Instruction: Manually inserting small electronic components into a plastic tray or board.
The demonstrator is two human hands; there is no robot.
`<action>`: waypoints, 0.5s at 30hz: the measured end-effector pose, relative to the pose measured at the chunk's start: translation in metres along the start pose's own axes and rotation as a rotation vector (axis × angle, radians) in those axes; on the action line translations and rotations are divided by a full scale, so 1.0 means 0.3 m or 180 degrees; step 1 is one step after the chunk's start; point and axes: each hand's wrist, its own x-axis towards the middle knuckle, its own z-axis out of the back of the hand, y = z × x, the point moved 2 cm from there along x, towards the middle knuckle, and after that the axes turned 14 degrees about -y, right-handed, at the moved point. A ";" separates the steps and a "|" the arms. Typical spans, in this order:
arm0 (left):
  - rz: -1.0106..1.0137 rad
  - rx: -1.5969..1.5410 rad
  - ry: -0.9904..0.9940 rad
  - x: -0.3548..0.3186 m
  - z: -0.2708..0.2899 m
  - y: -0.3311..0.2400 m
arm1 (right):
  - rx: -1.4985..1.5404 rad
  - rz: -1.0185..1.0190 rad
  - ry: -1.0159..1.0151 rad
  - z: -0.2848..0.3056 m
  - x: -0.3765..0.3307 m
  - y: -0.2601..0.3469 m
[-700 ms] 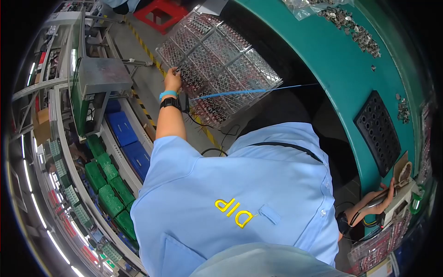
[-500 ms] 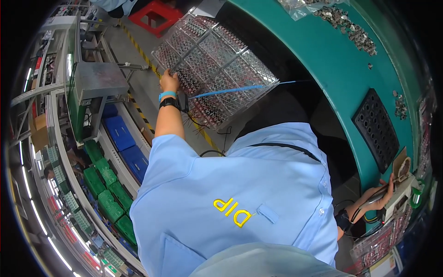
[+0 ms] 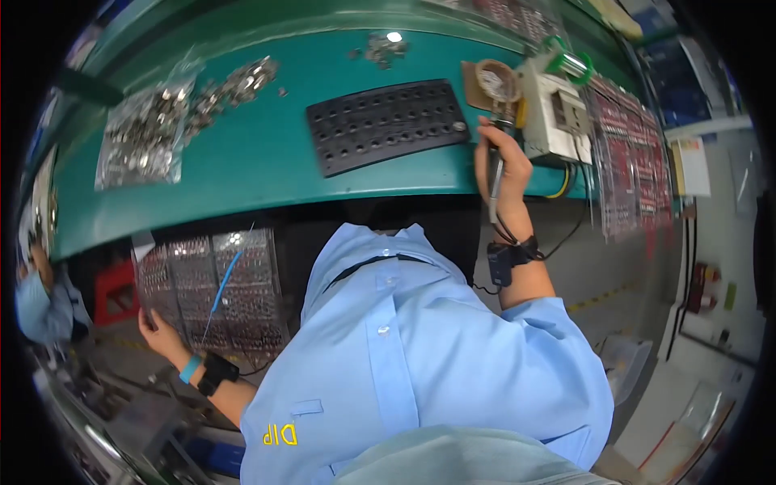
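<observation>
Blue-sleeved arms (image 3: pixel 233 398) (image 3: pixel 529 279) splay outward, hands (image 3: pixel 166 335) (image 3: pixel 511 166) well apart.

The bare left hand (image 3: pixel 163 336) is held out low on the person's left, fingers partly curled, the bare left forearm (image 3: pixel 233 401) slanting away from the torso. The bare right hand (image 3: pixel 509 168) is well forward on the right, fingers bent in a grip, the bare right forearm (image 3: pixel 525 280) pointing ahead, wrist nearly straight.
</observation>
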 end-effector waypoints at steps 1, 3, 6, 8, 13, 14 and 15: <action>0.0085 -0.0920 0.0251 -0.017 -0.003 -0.234 | 0.0063 -0.0028 -0.0009 0.009 0.007 -0.002; 0.0116 -0.1856 0.0531 -0.063 0.013 -0.610 | 0.0112 -0.0085 -0.0083 0.036 0.021 0.003; -0.0414 -0.2497 0.1142 -0.144 0.004 -0.945 | -0.0011 -0.0222 -0.0019 0.063 0.037 0.011; -0.1022 -0.2749 0.2139 -0.235 -0.071 -1.118 | 0.0021 -0.0041 -0.0144 0.063 0.043 0.012; -0.3170 -0.2516 0.2422 -0.450 -0.113 -1.432 | 0.0355 -0.0308 -0.0095 0.040 0.028 0.021; -0.3239 -0.2481 0.2501 -0.479 -0.144 -1.446 | 0.0325 -0.0318 -0.0052 0.047 0.028 0.024; -0.3368 -0.2605 0.2506 -0.500 -0.162 -1.458 | 0.0209 -0.0293 -0.0180 0.066 0.031 0.022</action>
